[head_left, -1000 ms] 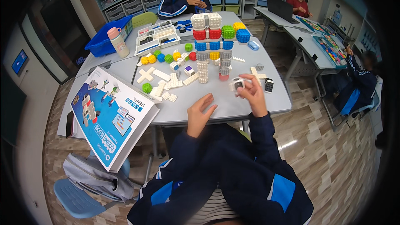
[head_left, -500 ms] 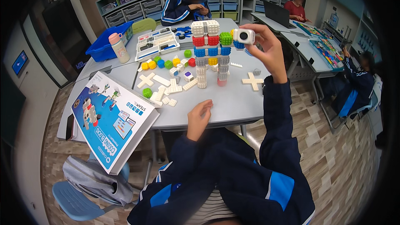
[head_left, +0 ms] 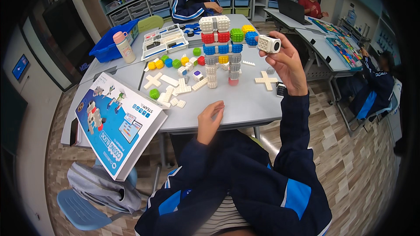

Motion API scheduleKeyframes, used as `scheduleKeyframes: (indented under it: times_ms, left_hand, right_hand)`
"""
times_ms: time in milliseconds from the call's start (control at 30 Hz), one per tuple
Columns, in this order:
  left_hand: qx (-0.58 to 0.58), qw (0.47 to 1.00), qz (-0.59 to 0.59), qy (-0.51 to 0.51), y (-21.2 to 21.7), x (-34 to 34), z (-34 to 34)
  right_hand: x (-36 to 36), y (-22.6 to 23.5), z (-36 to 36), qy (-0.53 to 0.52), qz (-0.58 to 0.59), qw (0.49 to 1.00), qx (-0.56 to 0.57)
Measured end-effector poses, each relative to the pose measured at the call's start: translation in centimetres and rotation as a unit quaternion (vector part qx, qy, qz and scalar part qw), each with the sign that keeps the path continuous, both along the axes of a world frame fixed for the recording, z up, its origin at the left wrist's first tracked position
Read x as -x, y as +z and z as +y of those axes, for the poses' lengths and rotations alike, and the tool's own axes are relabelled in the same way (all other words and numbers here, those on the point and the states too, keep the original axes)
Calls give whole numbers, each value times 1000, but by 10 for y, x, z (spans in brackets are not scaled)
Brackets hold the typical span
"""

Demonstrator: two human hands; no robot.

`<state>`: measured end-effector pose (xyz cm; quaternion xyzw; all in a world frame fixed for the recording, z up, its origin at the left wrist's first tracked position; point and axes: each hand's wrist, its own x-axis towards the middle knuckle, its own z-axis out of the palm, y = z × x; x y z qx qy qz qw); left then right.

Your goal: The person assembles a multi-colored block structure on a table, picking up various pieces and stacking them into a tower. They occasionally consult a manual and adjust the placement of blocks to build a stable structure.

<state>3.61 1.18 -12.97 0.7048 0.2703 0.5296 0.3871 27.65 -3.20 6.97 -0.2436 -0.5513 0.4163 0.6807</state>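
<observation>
Presently, stacked block figure (head_left: 222,49) is standing joined beyond empty, half-open left hand (head_left: 211,121); right hand (head_left: 289,63) is gripping unattached white cube (head_left: 267,44).

Even, fairly bright indoor light reached me across the pale grey tabletop (head_left: 249,100), with only faint shadows. I caught one hard white patch of glare on the brown wood-patterned floor (head_left: 358,161) beside the navy jacket sleeve (head_left: 295,131), whose cloth sank nearly to black. The small white plastic cube with a round black face (head_left: 269,44) looked reasonably sharp to me. A blur hid the head of the co-worker in a navy jacket (head_left: 192,6). Toward the rim, my fisheye view stretched, darkened, and fell into black corners.
</observation>
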Motion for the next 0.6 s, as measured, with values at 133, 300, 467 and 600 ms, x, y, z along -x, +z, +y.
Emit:
scheduleKeyframes:
  times_ms: [133,300,467,600]
  left_hand:
    - [-2,1000,-5,1,-2,-1,1]
    - [17,999,-36,-9,10,-1,1]
    - [-141,981,-74,108,68,-3,37]
    - [-180,970,-82,140,123,-15,87]
  right_hand:
    - [2,-6,3,36,63,997,-8]
    - [-13,14,22,-102,-104,988,-43]
    - [-21,34,64,-240,-318,911,-104]
    - [-26,46,91,-289,-460,834,-94]
